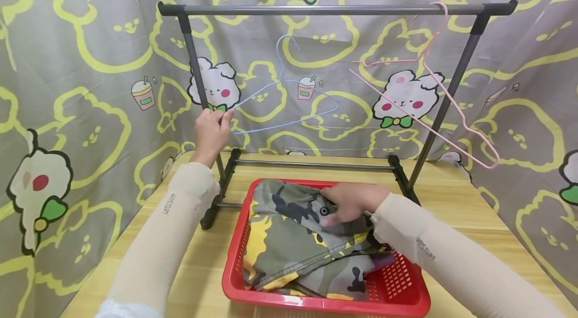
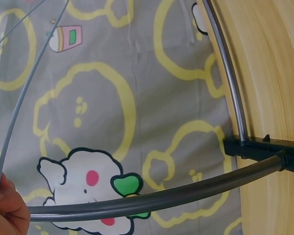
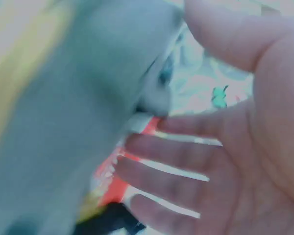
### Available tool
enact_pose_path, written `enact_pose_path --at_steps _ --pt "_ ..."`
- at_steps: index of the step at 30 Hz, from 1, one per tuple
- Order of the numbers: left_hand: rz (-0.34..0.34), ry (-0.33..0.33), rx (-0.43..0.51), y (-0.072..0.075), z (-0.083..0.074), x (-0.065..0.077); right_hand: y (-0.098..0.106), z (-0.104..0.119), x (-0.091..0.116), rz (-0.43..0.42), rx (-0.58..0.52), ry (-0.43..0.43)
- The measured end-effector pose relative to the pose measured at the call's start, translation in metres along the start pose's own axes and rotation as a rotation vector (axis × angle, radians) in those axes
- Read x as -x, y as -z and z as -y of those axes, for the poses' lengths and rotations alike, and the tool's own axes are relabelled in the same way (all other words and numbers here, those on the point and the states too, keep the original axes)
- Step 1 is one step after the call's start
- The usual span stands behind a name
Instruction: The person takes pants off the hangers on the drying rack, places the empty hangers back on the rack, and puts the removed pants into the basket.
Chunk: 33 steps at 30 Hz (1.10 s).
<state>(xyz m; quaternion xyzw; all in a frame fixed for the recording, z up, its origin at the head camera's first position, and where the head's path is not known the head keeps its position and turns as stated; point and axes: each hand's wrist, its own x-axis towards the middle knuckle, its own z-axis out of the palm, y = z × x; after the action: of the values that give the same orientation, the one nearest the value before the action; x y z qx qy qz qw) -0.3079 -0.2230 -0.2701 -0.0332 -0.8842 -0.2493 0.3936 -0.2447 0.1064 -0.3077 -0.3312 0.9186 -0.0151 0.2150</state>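
My left hand [image 1: 214,130] grips one end of a blue wire hanger [image 1: 282,77] beside the rack's left post; its hook points up, free of the rail. In the left wrist view the fingers [image 2: 7,208] close round the hanger's wire. My right hand [image 1: 354,201] is at the upper right of a folded camouflage garment [image 1: 289,237], near a dark round button. The right wrist view has its fingers [image 3: 171,149] spread and nearly straight, with blurred cloth [image 3: 78,112] in front of their tips. The garment lies in a red plastic basket [image 1: 235,268].
A grey metal clothes rack [image 1: 334,9] stands on the wooden table [image 1: 474,227] behind the basket. From its rail, at the right, hangs a pink hanger [image 1: 390,100]. Something purple [image 1: 383,261] shows under the garment. A patterned curtain [image 1: 117,17] encloses the table.
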Motion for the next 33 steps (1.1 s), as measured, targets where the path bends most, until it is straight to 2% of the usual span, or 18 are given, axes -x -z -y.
enact_pose_path --at_steps 2,4,6,8,12,16,21,26,33 --pt "-0.001 -0.007 -0.001 0.000 -0.001 0.001 0.004 0.010 -0.007 -0.078 0.014 0.063" --pt "-0.001 -0.011 -0.003 0.000 -0.001 0.001 0.006 0.019 -0.015 -0.117 0.010 0.159" --pt "0.002 -0.014 -0.004 0.001 -0.001 0.002 0.004 0.027 -0.024 -0.095 0.005 0.254" --pt "0.004 -0.014 -0.005 0.001 -0.001 0.002 -0.001 0.034 -0.031 -0.009 -0.015 0.304" --pt "0.001 -0.021 0.000 0.004 -0.002 0.003 -0.012 0.043 -0.040 0.137 -0.012 0.270" --pt "-0.022 -0.047 0.010 0.006 -0.003 0.003 -0.014 0.045 -0.042 0.150 -0.012 0.244" --pt "-0.070 -0.100 0.042 0.009 -0.001 0.005 -0.008 0.041 -0.038 0.079 -0.008 0.293" --pt "-0.126 -0.137 0.058 0.011 0.001 0.009 -0.001 0.031 -0.032 -0.065 -0.008 0.324" --pt "-0.125 -0.142 0.049 0.018 0.001 0.012 0.005 0.003 -0.025 -0.245 -0.139 0.320"
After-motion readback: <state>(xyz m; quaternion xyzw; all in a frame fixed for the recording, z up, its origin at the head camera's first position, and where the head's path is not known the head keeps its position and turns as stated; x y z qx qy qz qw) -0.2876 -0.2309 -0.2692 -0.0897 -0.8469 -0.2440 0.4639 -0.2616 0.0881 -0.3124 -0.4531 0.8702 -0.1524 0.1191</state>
